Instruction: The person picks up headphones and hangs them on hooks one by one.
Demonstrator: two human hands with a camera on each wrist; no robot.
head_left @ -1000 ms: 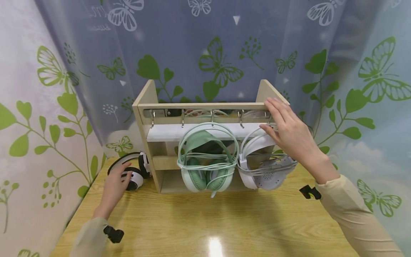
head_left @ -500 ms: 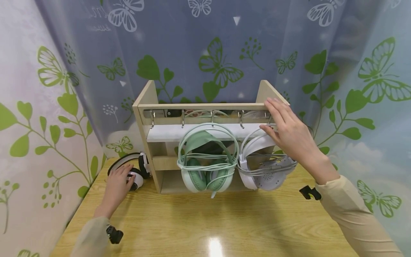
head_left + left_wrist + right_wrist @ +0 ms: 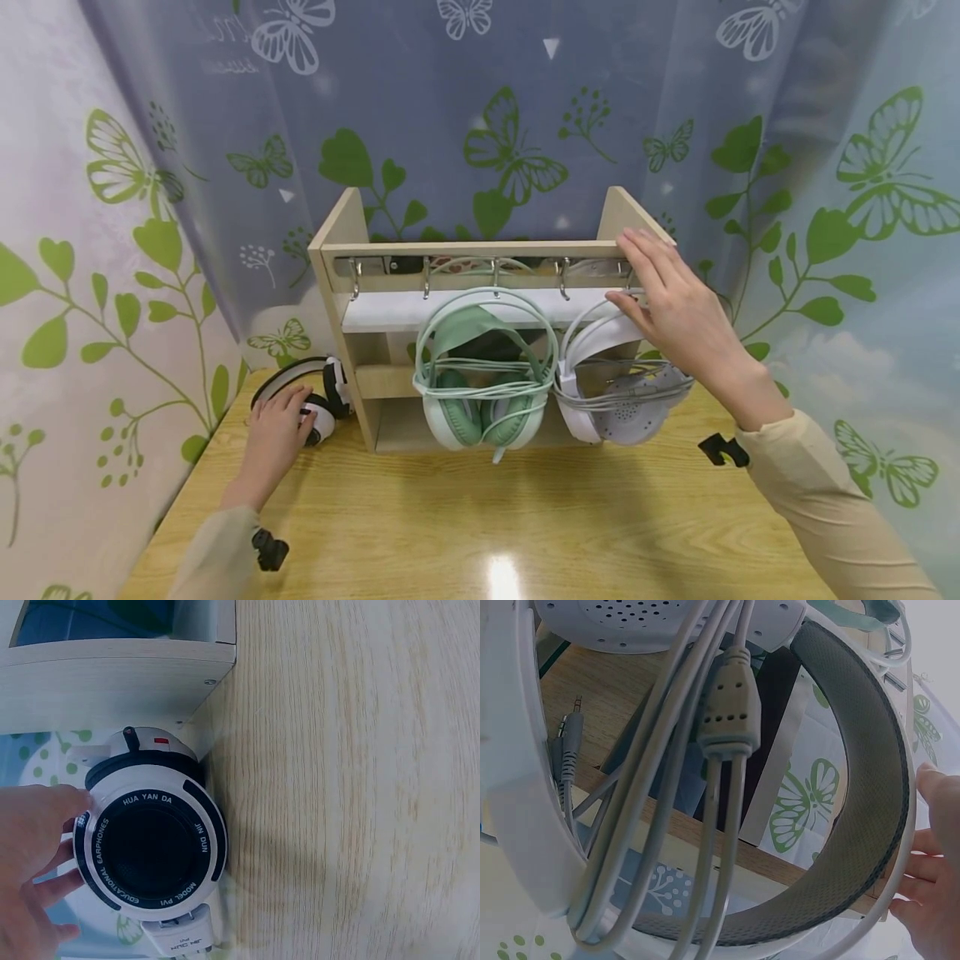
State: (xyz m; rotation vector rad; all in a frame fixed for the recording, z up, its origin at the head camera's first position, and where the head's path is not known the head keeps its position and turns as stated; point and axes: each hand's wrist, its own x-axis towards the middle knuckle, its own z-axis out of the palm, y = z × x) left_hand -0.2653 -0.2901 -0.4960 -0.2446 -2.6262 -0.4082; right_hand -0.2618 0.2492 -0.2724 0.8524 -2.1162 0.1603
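Observation:
A black-and-white headset (image 3: 324,398) lies on the table to the left of a wooden hook rack (image 3: 480,247). My left hand (image 3: 276,432) rests on its near earcup; the left wrist view shows the fingertips (image 3: 71,804) touching the rim of the earcup (image 3: 154,851). My right hand (image 3: 667,304) lies with straight fingers on the right end of the rack's top rail, its thumb against the headband of a white headset (image 3: 622,400) hanging there. The right wrist view shows that headband (image 3: 862,780), its wound cable (image 3: 724,712), and fingertips (image 3: 930,855) at the edge.
A mint-green headset (image 3: 483,379) with its cable wrapped round it hangs from the middle hooks. The leftmost hook (image 3: 356,275) is bare. The rack stands at the back of a wooden table (image 3: 480,517), with butterfly-print curtains close behind and on both sides.
My left hand has slid forward onto the earcup of the black-and-white headset. The right hand has stayed on the rack rail.

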